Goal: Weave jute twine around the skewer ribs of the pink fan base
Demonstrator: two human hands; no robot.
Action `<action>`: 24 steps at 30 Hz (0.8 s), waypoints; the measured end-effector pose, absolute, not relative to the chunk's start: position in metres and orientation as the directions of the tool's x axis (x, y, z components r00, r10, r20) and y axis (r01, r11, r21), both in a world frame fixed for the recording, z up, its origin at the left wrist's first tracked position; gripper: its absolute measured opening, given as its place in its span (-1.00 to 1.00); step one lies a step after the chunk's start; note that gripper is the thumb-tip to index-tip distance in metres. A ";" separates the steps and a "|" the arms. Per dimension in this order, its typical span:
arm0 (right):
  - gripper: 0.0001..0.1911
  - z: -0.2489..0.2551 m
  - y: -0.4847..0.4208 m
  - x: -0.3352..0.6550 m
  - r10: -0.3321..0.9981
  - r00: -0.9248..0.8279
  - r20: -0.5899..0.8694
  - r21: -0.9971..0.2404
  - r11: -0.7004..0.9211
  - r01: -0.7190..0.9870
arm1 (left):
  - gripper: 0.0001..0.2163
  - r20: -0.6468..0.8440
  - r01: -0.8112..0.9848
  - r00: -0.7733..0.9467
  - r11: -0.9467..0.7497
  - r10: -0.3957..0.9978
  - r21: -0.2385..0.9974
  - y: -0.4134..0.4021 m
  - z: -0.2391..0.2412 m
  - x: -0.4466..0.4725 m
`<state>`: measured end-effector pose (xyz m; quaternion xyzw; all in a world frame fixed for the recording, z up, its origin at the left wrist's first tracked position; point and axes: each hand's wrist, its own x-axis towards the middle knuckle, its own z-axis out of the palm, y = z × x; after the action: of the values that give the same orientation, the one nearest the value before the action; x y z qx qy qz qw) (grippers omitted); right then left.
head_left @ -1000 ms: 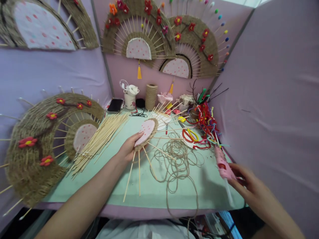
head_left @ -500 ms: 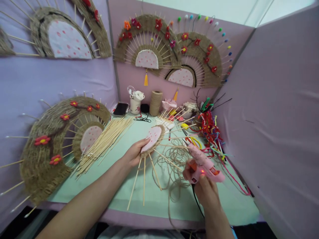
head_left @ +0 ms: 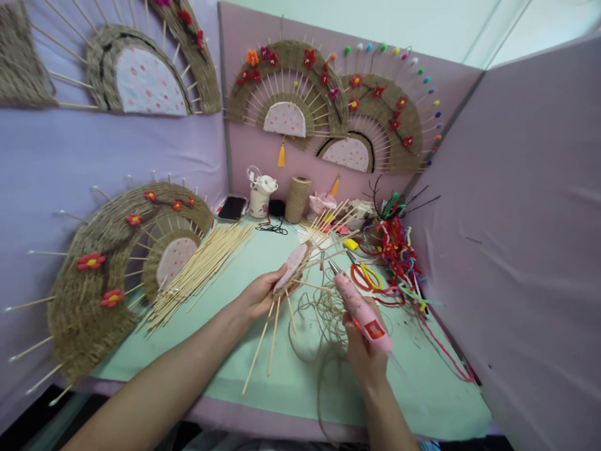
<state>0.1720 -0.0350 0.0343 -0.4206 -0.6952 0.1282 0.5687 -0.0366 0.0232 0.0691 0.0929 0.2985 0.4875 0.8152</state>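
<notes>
Fan (head_left: 291, 268) tilted further, left hand (head_left: 263, 294) outstretched, right hand (head_left: 368, 358) clasping glue gun (head_left: 359, 305)

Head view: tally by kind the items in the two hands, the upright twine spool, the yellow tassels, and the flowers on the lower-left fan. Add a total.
Pink glue gun, in the right hand: 1
Spotted piece, in the left hand: 1
Twine spool: 1
Yellow tassels: 2
Red flowers on the lower-left fan: 6
Total: 11
</notes>
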 end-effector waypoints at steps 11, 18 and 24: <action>-0.88 0.058 -0.018 0.153 0.581 -0.007 0.814 -0.511 0.721 0.468 | -0.63 -0.393 -0.760 0.510 0.615 0.765 0.212 0.024 0.066 -0.039; -0.90 0.062 -0.008 0.152 0.580 -0.066 0.812 -0.484 0.732 0.479 | -0.69 -0.434 -0.744 0.581 0.666 0.688 0.060 0.021 0.069 -0.037; -0.91 0.060 -0.007 0.146 0.600 -0.072 0.797 -0.494 0.716 0.493 | -0.69 -0.431 -0.747 0.602 0.665 0.672 -0.006 0.023 0.067 -0.039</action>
<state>0.1462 -0.0068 0.0598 -0.3741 -0.7308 0.0468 0.5691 -0.0393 0.0228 0.0673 -0.0931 0.2003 0.3984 0.8902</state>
